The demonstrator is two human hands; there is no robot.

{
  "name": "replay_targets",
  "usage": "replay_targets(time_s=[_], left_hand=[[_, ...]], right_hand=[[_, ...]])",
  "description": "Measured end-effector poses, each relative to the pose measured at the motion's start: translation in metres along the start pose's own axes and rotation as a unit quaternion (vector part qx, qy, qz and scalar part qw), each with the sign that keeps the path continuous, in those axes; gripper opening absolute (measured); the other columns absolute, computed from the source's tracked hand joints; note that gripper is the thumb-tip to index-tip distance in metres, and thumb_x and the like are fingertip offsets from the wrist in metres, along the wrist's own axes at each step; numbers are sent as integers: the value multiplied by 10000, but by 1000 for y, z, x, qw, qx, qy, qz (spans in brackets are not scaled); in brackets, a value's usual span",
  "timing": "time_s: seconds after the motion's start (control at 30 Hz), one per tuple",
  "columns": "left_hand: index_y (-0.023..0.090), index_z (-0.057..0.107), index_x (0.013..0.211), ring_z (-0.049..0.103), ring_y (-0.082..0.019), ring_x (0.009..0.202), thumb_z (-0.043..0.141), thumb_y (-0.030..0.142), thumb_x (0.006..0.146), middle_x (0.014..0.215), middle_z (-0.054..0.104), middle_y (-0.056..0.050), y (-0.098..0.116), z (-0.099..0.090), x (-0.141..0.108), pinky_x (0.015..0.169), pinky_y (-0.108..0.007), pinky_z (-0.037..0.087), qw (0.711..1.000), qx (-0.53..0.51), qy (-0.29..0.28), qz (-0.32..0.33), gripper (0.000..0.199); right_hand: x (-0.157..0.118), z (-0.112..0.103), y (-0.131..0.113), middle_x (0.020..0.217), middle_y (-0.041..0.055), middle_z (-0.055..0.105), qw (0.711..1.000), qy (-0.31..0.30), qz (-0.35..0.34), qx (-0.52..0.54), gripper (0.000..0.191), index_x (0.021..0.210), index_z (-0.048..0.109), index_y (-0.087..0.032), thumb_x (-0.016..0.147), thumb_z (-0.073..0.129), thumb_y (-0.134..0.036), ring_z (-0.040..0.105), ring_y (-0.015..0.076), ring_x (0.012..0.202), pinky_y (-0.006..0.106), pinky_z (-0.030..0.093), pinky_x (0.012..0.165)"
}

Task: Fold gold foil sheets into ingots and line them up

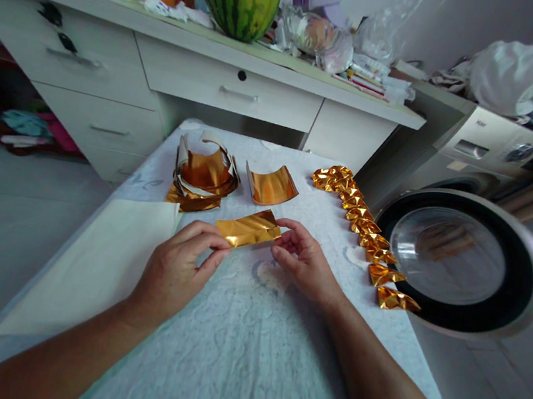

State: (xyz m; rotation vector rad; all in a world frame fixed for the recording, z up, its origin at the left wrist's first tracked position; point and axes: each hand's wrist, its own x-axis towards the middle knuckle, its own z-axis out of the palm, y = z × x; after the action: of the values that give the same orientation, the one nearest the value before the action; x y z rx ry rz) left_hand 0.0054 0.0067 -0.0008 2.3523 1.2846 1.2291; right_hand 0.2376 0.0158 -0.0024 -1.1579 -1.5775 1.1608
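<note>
Between my hands, just over the cloth-covered table, is a strip of gold foil paper, creased and shiny. My left hand pinches its left end between thumb and fingers. At the other end, my right hand grips the right edge with thumb and forefinger. Beyond the strip lies a curled gold foil sheet. A stack of curled gold sheets with pale undersides sits to its left. Along the right side of the table runs a row of folded gold foil pieces.
White paper lies flat on the left of the table. Behind stands a white desk with drawers, its top crowded with a cut watermelon, bags and packets. A washing machine with its round door swung open is at the right.
</note>
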Motion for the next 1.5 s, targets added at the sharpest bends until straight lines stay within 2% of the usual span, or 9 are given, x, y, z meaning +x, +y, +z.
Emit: replay_targets(time_s=[0.3,0.43,0.6,0.73,0.9,1.07,1.23,1.37,1.5], left_hand=[[195,629,814,628,-156,841,584,192,881,860,636,-8,2,-1,0,754,-284,499,1000,-6,-12,-17,81],[197,615,850,620,-151,834,578,183,881,873,616,-2,2,0,1,755,-289,501,999,-24,-10,-48,51],[213,540,1139,617,-85,710,630,198,838,1157,530,-36,-3,5,1,754,-302,541,984,-88,45,-148,315],[223,559,1171,630,-87,729,629,234,840,1228,501,-60,-6,7,1,739,-295,561,975,-135,25,-172,339],[197,643,1003,624,-106,758,628,243,830,1139,539,-38,-5,5,3,737,-305,563,973,-148,7,-176,179],[190,649,813,613,-151,835,623,256,824,943,592,-18,-5,3,3,737,-304,541,980,-129,-4,-151,72],[204,563,938,612,-127,698,637,272,826,813,613,16,-6,6,1,639,-262,508,957,-199,-12,-210,151],[228,476,1110,598,-114,655,634,259,830,776,613,38,-3,6,1,575,-223,466,940,-240,-7,-241,323],[230,487,1124,567,-105,621,616,264,844,758,605,41,-3,5,2,549,-215,428,945,-233,1,-232,310]], right_hand=[[1,4,6,808,-5,610,997,67,-4,-33,208,1024,595,-213,829,615,-284,570,120,706,241,451,646],[1,5,7,736,-41,557,998,56,-14,-27,244,1060,546,-227,821,599,-232,529,105,649,223,417,601],[0,5,6,749,-48,546,998,43,-33,-40,359,1185,520,-247,832,561,-192,519,102,659,226,406,618],[0,4,5,795,-26,583,998,42,-23,-34,271,1078,582,-224,809,584,-193,539,109,702,236,429,656],[0,3,1,739,-26,553,999,19,17,-24,106,892,605,-194,807,621,-255,499,109,653,239,405,617],[0,1,-1,786,-4,496,992,58,-33,-111,66,780,611,-201,813,628,-256,481,129,716,250,396,639],[-1,-1,-7,910,29,560,990,48,-55,-122,85,798,611,-200,833,612,-278,530,155,842,269,421,724],[-2,-1,-9,694,-17,550,997,18,-1,-77,158,783,598,-188,860,592,-326,497,118,645,243,398,628],[-1,1,-8,648,-31,545,1000,12,23,7,261,757,576,-189,808,663,-429,479,105,593,225,383,573]])
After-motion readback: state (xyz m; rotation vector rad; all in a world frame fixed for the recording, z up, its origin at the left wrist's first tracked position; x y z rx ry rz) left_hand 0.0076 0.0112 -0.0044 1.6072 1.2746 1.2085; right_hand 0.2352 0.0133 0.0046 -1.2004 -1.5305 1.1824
